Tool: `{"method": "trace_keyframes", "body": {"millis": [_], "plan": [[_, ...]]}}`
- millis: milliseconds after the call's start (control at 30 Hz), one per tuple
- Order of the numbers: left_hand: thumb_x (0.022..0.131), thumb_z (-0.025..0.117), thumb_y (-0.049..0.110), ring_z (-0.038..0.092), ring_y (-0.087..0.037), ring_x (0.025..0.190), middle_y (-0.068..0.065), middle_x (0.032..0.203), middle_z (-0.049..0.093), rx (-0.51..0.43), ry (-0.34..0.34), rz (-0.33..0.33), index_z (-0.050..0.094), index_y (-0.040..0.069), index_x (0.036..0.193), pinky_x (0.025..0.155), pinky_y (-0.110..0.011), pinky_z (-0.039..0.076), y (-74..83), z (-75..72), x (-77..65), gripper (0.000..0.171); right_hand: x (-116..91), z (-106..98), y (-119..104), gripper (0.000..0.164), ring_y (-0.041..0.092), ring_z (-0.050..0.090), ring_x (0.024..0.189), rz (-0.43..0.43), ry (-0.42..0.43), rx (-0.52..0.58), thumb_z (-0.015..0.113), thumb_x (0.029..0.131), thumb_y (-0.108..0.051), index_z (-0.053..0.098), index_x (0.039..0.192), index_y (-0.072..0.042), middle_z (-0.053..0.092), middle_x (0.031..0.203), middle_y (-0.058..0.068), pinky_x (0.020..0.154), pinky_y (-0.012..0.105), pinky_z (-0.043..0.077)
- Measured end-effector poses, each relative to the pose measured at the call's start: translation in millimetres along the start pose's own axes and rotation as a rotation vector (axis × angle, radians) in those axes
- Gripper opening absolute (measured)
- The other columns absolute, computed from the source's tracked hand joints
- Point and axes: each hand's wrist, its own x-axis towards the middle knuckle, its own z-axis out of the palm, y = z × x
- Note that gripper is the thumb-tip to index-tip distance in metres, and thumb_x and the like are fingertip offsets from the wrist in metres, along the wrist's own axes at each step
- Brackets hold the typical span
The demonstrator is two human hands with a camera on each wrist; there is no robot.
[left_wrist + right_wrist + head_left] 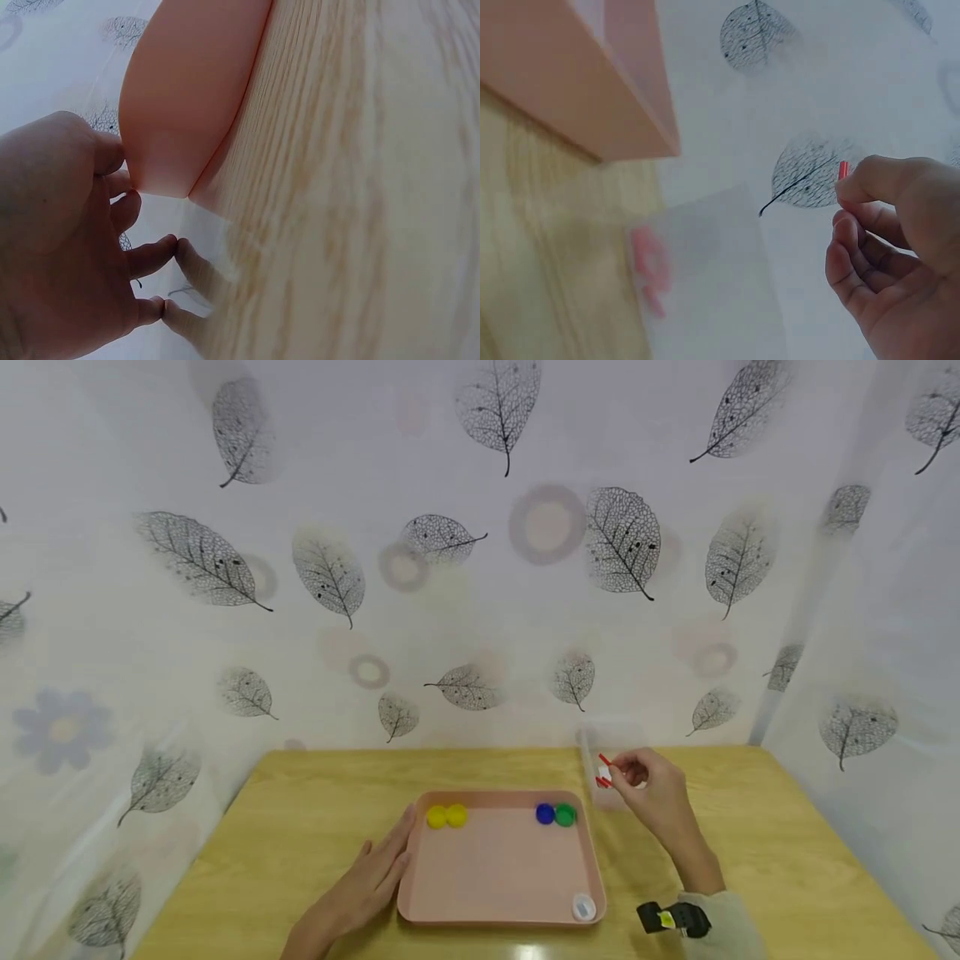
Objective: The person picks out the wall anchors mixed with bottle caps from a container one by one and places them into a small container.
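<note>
My right hand (658, 797) pinches a short, thin red stick (843, 171) between thumb and forefinger, raised over a translucent box (611, 802). More red pieces (603, 782) lie inside that box, blurred through its wall in the right wrist view. Along the left side of a pink tray (495, 864) lies my left hand (367, 883), its fingers fairly straight against the outer wall. The left wrist view shows these fingers beside the tray's outer wall (191, 82), with fingertips down at the wooden surface.
Two round yellow pieces (447, 816) sit in the tray's far left corner. A blue piece (545, 813) and a green one (566, 815) are side by side at far right. A small white round container (583, 907) occupies the near right corner. Behind the table (322, 793) hangs a leaf-patterned curtain (465, 635).
</note>
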Motion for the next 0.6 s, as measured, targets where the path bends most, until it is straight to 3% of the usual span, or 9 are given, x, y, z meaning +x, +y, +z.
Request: {"method": "trace_keyframes", "body": {"millis": [233, 600], "plan": [[0.114, 0.035, 0.024, 0.025, -0.039, 0.151, -0.007, 0.17, 0.015, 0.005, 0.015, -0.002, 0.013, 0.011, 0.166, 0.112, -0.078, 0.008, 0.9, 1.8, 0.3, 0.057, -4, 5, 26, 0.015, 0.012, 0.058, 0.064, 0.03, 0.013, -0.042, 0.077, 0.08, 0.013, 0.07, 0.086, 0.001, 0.065, 0.074, 0.005, 0.06, 0.007, 0.043], [0.114, 0.035, 0.024, 0.025, -0.039, 0.151, -0.008, 0.17, 0.015, 0.011, 0.021, -0.011, 0.014, 0.01, 0.165, 0.111, -0.079, 0.009, 1.5, 5.0, 4.5, 0.057, -4, 12, 47, 0.01, 0.014, 0.061, 0.064, 0.086, 0.015, -0.039, 0.077, 0.083, 0.009, 0.071, 0.086, 0.002, 0.068, 0.074, 0.006, 0.059, 0.006, 0.044]]}}
